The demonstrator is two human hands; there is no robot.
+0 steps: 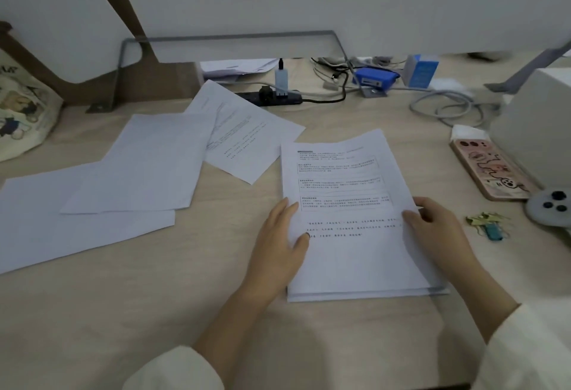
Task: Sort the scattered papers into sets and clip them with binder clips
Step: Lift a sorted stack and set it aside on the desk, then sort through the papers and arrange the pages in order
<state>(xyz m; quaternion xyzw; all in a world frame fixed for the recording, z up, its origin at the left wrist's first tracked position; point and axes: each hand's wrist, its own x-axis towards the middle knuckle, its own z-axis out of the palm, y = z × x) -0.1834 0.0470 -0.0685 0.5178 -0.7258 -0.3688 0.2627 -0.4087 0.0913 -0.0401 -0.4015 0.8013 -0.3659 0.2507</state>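
A stack of printed papers [349,192] lies on the wooden desk in front of me. My left hand [279,246] grips its left edge, thumb on top of the sheet. My right hand [438,235] grips its right edge the same way. Several loose sheets [145,170] lie scattered to the left, and one printed sheet [247,136] sits tilted behind them. A small pile of binder clips [488,224], gold and teal, rests on the desk to the right of my right hand.
A phone in a patterned case [488,168] and a grey controller [550,207] lie at the right, beside a white box [537,117]. A power strip [268,97], cables [445,108] and blue boxes sit at the back. A printed tote bag [21,105] stands at the far left.
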